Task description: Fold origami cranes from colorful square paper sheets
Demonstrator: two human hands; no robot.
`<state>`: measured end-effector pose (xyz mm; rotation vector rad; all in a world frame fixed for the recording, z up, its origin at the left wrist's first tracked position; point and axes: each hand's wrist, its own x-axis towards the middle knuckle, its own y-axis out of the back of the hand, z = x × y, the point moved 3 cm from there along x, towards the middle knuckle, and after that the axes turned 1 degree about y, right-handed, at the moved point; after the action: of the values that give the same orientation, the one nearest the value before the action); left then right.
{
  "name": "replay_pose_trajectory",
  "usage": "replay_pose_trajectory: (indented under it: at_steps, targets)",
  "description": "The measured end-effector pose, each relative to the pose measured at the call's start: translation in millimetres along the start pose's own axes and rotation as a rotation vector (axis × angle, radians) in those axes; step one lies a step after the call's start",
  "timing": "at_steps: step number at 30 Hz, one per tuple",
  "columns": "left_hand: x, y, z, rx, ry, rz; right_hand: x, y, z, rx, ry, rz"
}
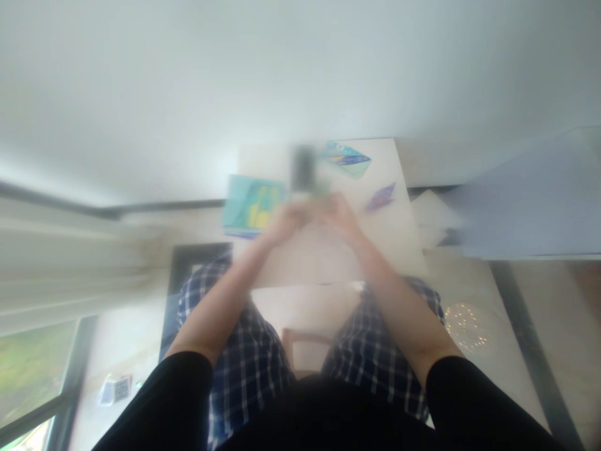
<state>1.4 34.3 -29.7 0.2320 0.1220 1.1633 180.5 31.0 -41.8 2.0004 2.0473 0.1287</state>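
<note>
My left hand [293, 216] and my right hand [335, 210] meet above the middle of a small white table [319, 257]. Their fingers look closed and bent towards each other, though the view is blurred. A small greenish patch [322, 190] shows at the fingertips, too smeared to name. Just beyond the hands is a dark upright rectangle [303, 168]. Beside my left hand lies a stack of teal sheets [239, 203] with a yellow pattern. To the right of my right hand lies a small purple folded piece [381, 197], and farther back a blue-green folded paper [348, 160].
The table stands against a pale wall [300, 69]. My knees in checked trousers [248, 363] are at its near edge. A grey-white panel [530, 200] juts in from the right, with a coil of small lights [466, 326] on the floor. A curtain [61, 269] hangs at the left.
</note>
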Motion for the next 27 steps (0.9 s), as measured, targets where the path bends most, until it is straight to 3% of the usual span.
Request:
replay_pose_trajectory:
  at_steps: [4, 11, 17, 22, 27]
  targets:
    - [1, -1, -6, -0.035, -0.029, -0.036, -1, -2, -3, 0.028, 0.013, -0.013]
    - [2, -3, -9, 0.039, 0.123, -0.059, 0, -5, -6, 0.067, 0.090, -0.056]
    - [-3, 2, 4, 0.058, 0.257, -0.002, 0, -4, -10, 0.039, 0.050, -0.028]
    - [-7, 6, 21, 0.002, 0.281, 0.048, 1, -2, -14, 0.058, 0.002, -0.039]
    - [-6, 4, 22, -0.087, 0.304, 0.122, 2, -2, -17, 0.073, 0.031, -0.074]
